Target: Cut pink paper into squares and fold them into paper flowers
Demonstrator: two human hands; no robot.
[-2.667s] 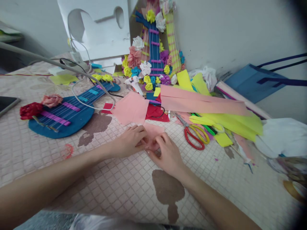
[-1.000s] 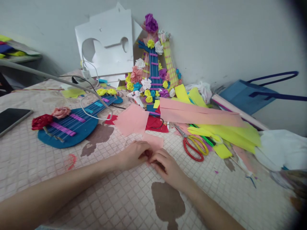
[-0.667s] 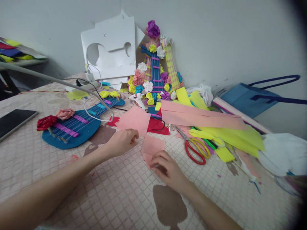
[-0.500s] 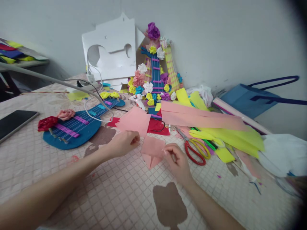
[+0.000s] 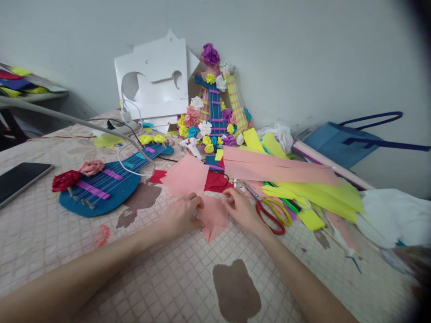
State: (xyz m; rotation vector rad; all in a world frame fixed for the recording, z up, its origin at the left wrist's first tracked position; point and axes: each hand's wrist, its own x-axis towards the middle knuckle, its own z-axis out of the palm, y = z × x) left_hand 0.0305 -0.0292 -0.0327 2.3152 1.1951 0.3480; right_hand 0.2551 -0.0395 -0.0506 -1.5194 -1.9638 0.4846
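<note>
On patterned tablecloth (image 5: 168,278), pink paper square (image 5: 214,217) lying between both hands, narrowed end pointing to 6 o'clock. Left hand (image 5: 182,214) touching square's 9 o'clock edge, fingers curling, thumb gap narrow. Right hand (image 5: 245,211) resting at 2 o'clock corner, fingers bending, gap narrow; cannot tell if either pinching. Pink sheets (image 5: 186,175) lying at 11, scissors (image 5: 259,200) at 3, blue guitar (image 5: 116,190) between 9 and 10.

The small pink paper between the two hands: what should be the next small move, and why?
Probably press the near corner of the small pink paper flat: a crease shows there, and the left hand and right hand are at its opposite sides.
</note>
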